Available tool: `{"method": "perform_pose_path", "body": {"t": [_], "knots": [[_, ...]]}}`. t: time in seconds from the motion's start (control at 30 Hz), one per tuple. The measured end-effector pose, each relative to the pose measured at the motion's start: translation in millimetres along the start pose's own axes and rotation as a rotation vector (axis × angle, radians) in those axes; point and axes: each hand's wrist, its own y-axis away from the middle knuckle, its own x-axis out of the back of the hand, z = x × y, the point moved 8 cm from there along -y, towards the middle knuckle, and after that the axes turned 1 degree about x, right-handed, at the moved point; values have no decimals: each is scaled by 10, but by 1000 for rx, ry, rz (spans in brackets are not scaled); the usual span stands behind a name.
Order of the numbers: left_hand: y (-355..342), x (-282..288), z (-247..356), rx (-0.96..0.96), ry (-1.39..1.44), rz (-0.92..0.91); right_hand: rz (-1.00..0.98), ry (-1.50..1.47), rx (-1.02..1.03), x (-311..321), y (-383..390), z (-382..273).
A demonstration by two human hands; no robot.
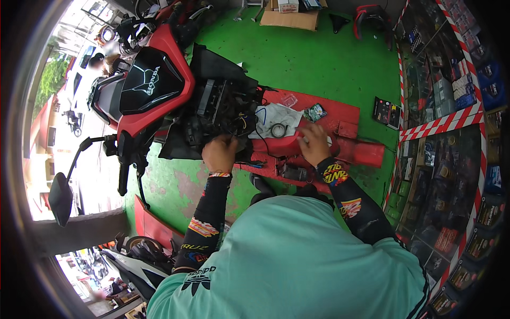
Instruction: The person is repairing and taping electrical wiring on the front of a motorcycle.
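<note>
Scooter wiring [226,114], tangled black, meets curled left hand [219,152]; right hand [313,143] fingers pinch something small.

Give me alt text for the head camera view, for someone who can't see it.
Seen from above, a person in a mint shirt works on a red scooter with its panels off; the left hand is at the exposed wiring, the right hand over a red panel on the green floor, near a tape roll.
</note>
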Motion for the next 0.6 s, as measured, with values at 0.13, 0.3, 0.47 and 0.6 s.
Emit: {"method": "perform_pose_path", "body": {"t": [0.13,0.3,0.47,0.6], "knots": [[-6,48,9,-7,-47,36,-200,177,110,-483,-145,-228],[44,192,41,99,3,-65,-320,257,152,-710,-247,-134],[222,542,-126,198,203,-95,-303,116,160,-646,-202,-97],[461,850,-91,287,469,-135,-388,-244,19,-303,-57,-373]]}}
